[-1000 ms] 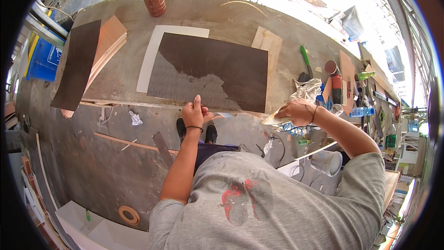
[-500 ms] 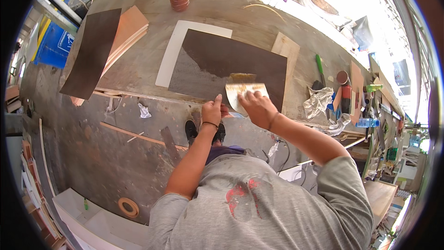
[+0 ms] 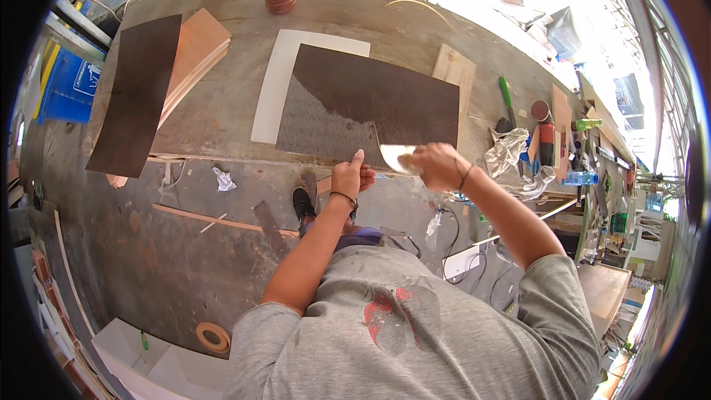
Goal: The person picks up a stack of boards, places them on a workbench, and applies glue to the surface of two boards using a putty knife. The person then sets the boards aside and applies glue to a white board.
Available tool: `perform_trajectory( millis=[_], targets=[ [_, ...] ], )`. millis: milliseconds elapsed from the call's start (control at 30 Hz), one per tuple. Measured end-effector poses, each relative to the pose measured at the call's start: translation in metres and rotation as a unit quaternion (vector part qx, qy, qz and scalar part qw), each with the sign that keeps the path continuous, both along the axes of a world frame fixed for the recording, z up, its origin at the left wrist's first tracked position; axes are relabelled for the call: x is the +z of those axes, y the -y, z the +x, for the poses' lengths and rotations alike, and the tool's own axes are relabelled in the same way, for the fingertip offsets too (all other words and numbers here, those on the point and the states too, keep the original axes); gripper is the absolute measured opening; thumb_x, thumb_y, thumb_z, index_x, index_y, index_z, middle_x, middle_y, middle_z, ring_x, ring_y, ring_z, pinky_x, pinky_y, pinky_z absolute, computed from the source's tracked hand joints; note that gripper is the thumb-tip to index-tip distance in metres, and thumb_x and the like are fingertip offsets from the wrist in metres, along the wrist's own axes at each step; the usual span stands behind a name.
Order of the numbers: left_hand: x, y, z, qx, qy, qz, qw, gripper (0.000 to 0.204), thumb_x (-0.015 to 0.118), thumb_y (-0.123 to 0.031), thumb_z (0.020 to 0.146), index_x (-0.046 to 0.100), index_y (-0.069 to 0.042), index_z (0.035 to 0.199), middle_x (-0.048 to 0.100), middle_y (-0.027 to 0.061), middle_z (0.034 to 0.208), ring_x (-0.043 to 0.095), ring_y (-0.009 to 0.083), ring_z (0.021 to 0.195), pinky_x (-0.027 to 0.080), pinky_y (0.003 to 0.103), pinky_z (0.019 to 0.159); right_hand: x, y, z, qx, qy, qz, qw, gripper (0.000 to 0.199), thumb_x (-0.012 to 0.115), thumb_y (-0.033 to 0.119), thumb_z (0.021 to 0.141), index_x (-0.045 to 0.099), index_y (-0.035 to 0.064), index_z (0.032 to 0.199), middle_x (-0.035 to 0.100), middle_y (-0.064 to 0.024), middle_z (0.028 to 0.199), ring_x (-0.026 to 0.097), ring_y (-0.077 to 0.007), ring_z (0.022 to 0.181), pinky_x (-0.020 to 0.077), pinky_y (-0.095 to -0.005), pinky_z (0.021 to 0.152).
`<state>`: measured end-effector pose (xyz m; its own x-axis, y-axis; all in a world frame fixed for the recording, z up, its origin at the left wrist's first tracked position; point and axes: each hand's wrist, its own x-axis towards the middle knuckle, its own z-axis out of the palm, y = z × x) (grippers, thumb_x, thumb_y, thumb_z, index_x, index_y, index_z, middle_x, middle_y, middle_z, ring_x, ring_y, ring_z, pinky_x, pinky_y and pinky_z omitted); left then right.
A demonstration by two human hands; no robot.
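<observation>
1. The right hand's grip (image 3: 438, 167) is closed around a flat, pale spreader (image 3: 395, 157), its blade at the near edge of the dark brown sheet (image 3: 396, 89).
2. The left hand's grip (image 3: 351, 178) is partly curled, thumb up at that same edge; whether it pinches the sheet, I cannot tell.
3. The brown sheet lies on the desk (image 3: 229, 115), overlapping a white panel (image 3: 269, 104); a greyish coated patch covers its left part.
</observation>
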<state>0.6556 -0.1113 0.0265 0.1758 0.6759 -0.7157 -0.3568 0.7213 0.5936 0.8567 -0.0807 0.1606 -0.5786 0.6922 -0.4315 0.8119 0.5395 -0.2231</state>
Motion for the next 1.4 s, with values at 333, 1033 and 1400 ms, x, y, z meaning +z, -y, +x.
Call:
perform_trajectory(
  millis=[333,1033,1400],
  targets=[
    [0.011,-0.002,-0.078,0.055,-0.131,0.025,0.989,0.051,0.064,-0.054,0.085,0.058,-0.004,0.087,0.061,0.0044,0.068,0.062,0.0123,0.059,0.051,0.027,0.053,0.051,0.011,-0.029,-0.124,-0.159,0.015,0.979,0.052,0.05,0.004,0.073,0.058,0.0096,0.124,0.066,-0.0196,0.103,0.065,-0.0348,0.09,0.0513,-0.0423,0.083],
    [-0.001,-0.059,-0.157,-0.044,-0.408,0.286,0.866,0.03,0.074,-0.029,0.076,0.062,-0.002,0.082,0.064,0.0084,0.069,0.061,0.0209,0.063,0.049,0.034,0.062,0.018,0.021,-0.123,-0.097,-0.012,-0.097,0.991,0.059,0.052,0.003,0.07,0.056,0.0109,0.128,0.065,-0.0159,0.111,0.065,-0.0347,0.093,0.0514,-0.0392,0.084],
    [0.0,-0.055,-0.155,-0.027,-0.389,0.283,0.876,0.033,0.077,-0.029,0.074,0.062,0.0,0.079,0.059,0.0046,0.063,0.053,0.0136,0.057,0.046,0.03,0.056,-0.05,-0.047,-0.204,-0.117,0.039,0.212,0.969,0.037,0.056,0.011,0.076,0.056,-0.0012,0.111,0.064,-0.0237,0.098,0.067,-0.0348,0.083,0.0555,-0.0428,0.067]
  ],
)
